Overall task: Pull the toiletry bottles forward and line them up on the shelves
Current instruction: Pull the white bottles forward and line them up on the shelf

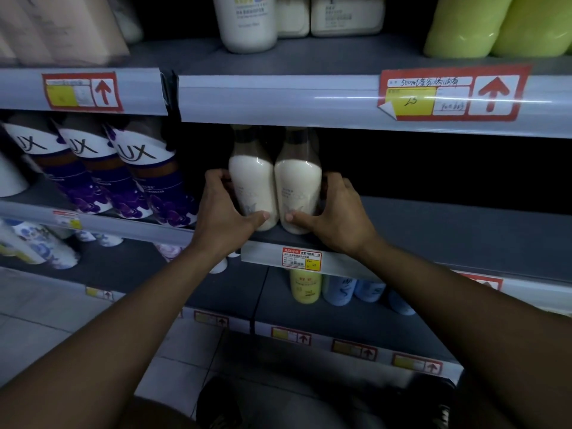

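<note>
Two cream bottles (274,184) stand touching, just above the price tag (301,258). The left hand (227,212) grips the left one. The right hand (335,212) grips the right one.

Head cam, close, facing shelves (464,230)

We see grey shop shelves in tiers, and on the middle shelf (433,224) two cream bottles (251,190) stand upright side by side, touching, near its front edge. To the left, a lower-set shelf (37,193) carries three purple and white bottles (136,178) in a row (each lettered "UX"). Above, the top shelf (340,54) holds a white bottle (249,24) and green bottles (495,26); below sit yellow (305,287) and blue bottles (339,291).
</note>
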Demonstrator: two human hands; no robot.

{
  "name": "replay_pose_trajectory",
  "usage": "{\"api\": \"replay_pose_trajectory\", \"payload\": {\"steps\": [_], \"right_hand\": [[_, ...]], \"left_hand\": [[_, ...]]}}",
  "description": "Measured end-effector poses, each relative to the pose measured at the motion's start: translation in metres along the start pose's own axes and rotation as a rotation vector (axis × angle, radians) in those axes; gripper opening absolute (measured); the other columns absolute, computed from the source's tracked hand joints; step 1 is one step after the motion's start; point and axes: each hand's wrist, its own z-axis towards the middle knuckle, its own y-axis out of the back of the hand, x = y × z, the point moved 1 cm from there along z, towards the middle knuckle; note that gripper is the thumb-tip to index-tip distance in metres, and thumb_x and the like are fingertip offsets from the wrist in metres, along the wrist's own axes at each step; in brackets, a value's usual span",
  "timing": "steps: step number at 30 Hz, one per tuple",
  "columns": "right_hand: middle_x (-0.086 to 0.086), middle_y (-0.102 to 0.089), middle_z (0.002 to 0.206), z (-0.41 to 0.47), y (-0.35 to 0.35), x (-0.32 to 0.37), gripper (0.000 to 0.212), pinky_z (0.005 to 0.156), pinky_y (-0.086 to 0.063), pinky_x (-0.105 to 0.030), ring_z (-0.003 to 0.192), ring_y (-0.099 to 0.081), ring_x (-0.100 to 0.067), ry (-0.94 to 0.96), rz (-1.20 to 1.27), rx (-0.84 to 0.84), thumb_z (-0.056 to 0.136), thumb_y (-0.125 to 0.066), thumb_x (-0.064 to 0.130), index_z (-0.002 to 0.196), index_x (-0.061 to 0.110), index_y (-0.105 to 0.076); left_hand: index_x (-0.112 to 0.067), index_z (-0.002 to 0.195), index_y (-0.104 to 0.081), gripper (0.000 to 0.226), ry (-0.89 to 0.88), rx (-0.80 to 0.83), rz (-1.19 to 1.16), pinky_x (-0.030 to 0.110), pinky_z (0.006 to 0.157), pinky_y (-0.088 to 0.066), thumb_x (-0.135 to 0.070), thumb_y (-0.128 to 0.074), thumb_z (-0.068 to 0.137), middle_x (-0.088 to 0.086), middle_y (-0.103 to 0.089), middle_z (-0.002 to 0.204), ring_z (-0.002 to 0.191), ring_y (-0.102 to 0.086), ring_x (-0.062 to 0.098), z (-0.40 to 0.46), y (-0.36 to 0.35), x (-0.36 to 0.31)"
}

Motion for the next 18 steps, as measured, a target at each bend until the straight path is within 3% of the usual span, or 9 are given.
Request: {"api": "replay_pose_trajectory", "payload": {"steps": [3,7,12,14,18], "right_hand": [[-0.005,-0.052,0.132,-0.002,0.004,-0.001,0.09,0.1,-0.05,-0.037,0.119,-0.055,-0.019,0.013,-0.026,0.03,0.064,-0.093,0.046,0.136,0.018,-0.046],[-0.003,-0.061,0.134,-0.011,0.011,-0.006,0.085,0.101,-0.05,-0.034,0.122,-0.06,-0.019,0.045,-0.006,0.057,0.07,-0.09,0.031,0.139,0.016,-0.044],[-0.003,-0.061,0.137,-0.035,0.025,-0.01,0.087,0.101,-0.049,-0.035,0.123,-0.06,-0.023,0.038,-0.064,0.098,0.081,-0.082,0.033,0.152,0.018,-0.034],[-0.003,-0.061,0.136,-0.044,0.034,-0.011,0.081,0.101,-0.048,-0.032,0.124,-0.059,-0.022,0.026,-0.071,0.099,0.083,-0.081,0.033,0.15,0.018,-0.038],[-0.003,-0.065,0.125,-0.061,0.058,-0.006,0.061,0.096,-0.048,-0.027,0.116,-0.062,-0.019,0.037,-0.069,0.049,0.085,-0.079,0.029,0.137,0.015,-0.053]], "left_hand": [[-0.022,0.136,-0.037,0.092,-0.009,0.038,0.019,0.044,0.098,-0.055,-0.017,-0.094,0.065,0.004,-0.049,0.136,0.118,-0.056,0.019,-0.001,0.005,0.002],[-0.017,0.141,-0.048,0.076,-0.033,0.013,0.05,0.042,0.087,-0.058,-0.012,-0.085,0.075,0.008,-0.049,0.131,0.102,-0.06,0.017,-0.008,0.015,0.001],[-0.016,0.135,-0.053,0.065,0.084,-0.051,-0.038,0.036,0.083,-0.055,-0.007,-0.081,0.077,0.005,-0.057,0.124,0.095,-0.061,0.017,-0.02,0.025,-0.005],[-0.016,0.131,-0.055,0.06,0.119,-0.055,-0.082,0.028,0.078,-0.051,-0.008,-0.081,0.078,0.002,-0.06,0.118,0.093,-0.063,0.018,-0.028,0.028,-0.011],[-0.015,0.116,-0.061,0.04,0.131,-0.088,-0.149,0.031,0.082,-0.054,-0.004,-0.076,0.081,-0.002,-0.064,0.098,0.085,-0.063,0.016,-0.044,0.038,-0.03]]}}
